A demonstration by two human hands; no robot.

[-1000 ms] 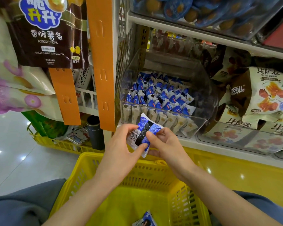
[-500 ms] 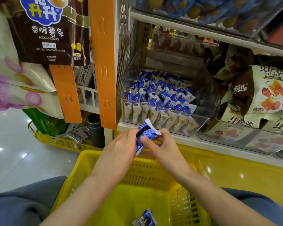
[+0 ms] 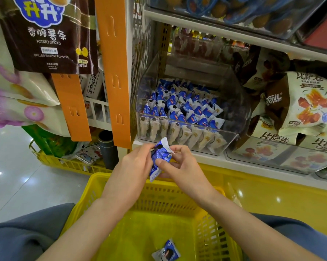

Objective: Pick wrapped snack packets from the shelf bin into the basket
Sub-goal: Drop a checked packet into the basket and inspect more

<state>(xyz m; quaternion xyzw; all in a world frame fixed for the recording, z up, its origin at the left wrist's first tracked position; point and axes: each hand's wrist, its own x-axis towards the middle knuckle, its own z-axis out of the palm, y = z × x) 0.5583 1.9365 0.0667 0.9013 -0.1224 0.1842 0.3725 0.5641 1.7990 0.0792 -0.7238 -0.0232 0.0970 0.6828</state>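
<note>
Fingers (image 3: 164, 163) of my left hand (image 3: 132, 172) and right hand (image 3: 185, 166) pinch the packet (image 3: 161, 154). It is now turned edge-on, with the barcode no longer facing me, over the basket (image 3: 121, 187) rim. A second packet (image 3: 165, 251) lies inside the basket, below the bin (image 3: 234, 110).

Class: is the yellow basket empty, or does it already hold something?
Not empty: one blue-and-white packet lies on the floor of the yellow basket.
</note>
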